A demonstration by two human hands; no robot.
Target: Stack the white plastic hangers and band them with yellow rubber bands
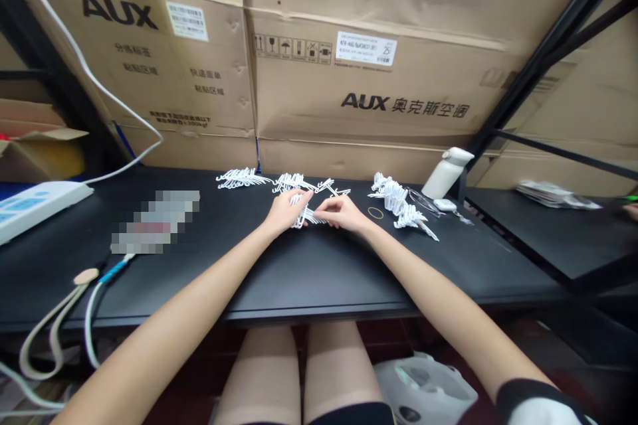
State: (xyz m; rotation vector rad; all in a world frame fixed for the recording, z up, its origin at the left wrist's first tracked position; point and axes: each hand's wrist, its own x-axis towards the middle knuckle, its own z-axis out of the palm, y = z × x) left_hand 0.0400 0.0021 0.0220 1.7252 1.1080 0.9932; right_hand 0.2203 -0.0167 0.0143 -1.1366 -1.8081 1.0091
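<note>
Evidently, the bundle of white, probably plastic, hooks (pixel 300 218) lies over the bench (pixel 319 279) between my hands, nearer my left hand (pixel 286 212), whose fingers are closed around it. Its long axis runs crosswise, thin ends pointing toward my right hand (pixel 345 212). There the fingertips are drawn nearly together; I can't tell whether they pinch any ends.

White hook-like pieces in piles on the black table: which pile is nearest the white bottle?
The rightmost pile, between the thin yellow ring and the bottle; it alone lies right of the right hand.
</note>
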